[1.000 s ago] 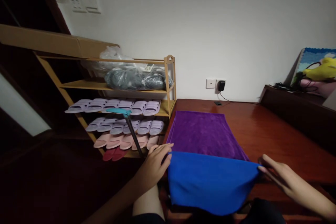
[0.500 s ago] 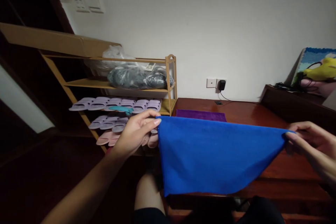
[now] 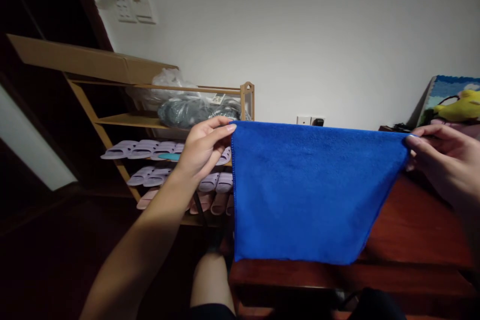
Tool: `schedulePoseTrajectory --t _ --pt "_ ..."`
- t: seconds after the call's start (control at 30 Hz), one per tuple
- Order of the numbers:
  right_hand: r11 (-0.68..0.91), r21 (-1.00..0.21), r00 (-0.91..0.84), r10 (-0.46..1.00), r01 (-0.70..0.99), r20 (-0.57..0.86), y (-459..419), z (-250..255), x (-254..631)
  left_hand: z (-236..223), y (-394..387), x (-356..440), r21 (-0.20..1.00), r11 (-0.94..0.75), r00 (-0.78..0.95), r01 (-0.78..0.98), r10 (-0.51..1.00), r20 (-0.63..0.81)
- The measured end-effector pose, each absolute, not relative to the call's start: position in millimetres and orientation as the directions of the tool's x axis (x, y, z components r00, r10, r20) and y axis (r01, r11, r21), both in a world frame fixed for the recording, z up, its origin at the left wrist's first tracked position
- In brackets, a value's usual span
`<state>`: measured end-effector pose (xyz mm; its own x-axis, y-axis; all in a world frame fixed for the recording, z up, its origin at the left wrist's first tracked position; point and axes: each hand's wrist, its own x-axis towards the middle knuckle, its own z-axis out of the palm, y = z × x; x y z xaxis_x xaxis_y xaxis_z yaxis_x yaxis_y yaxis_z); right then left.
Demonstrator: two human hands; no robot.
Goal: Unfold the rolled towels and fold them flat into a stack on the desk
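Both hands (image 3: 208, 147) (image 3: 442, 152) pinched shut on blue cloth (image 3: 315, 192), top corners, L & R, cloth hanging btwn.

Blue cloth (image 3: 311, 195); top edge taut; hanging spread above reddish-brown table (image 3: 423, 225).

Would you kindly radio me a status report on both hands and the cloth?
Left hand, right hand: pinching top corners. Blue cloth: hanging open.

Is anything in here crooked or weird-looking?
The long cardboard box looks a bit odd: on top of the shoe rack, it sticks out past the left end. The part of the blue cloth I can see shows no damage.
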<state>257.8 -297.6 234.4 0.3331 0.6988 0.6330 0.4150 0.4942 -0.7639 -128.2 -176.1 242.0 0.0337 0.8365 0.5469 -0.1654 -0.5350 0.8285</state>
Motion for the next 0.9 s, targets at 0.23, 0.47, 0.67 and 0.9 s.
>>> schedulePoseTrajectory --t 0.23,0.47,0.67,0.9 --pt "0.433 -0.801 0.308 0.761 0.414 0.571 -251.0 225.0 274.4 234.6 -131.3 -111.4 0.862 -0.425 0.176 -0.276 0.859 0.48" --pt "0.305 -0.814 0.309 0.813 0.495 0.493 -211.7 212.2 276.5 216.9 -89.0 -96.4 0.885 -0.423 0.142 -0.196 0.88 0.453" --pt "0.215 -0.817 0.296 0.858 0.536 0.42 -156.3 180.1 280.6 183.3 -41.5 -81.8 0.946 -0.308 0.073 0.103 0.951 0.302" --pt "0.035 -0.826 0.383 0.874 0.563 0.298 -90.8 121.1 284.6 126.3 -2.4 -63.8 0.938 -0.198 0.001 0.284 0.978 0.207"
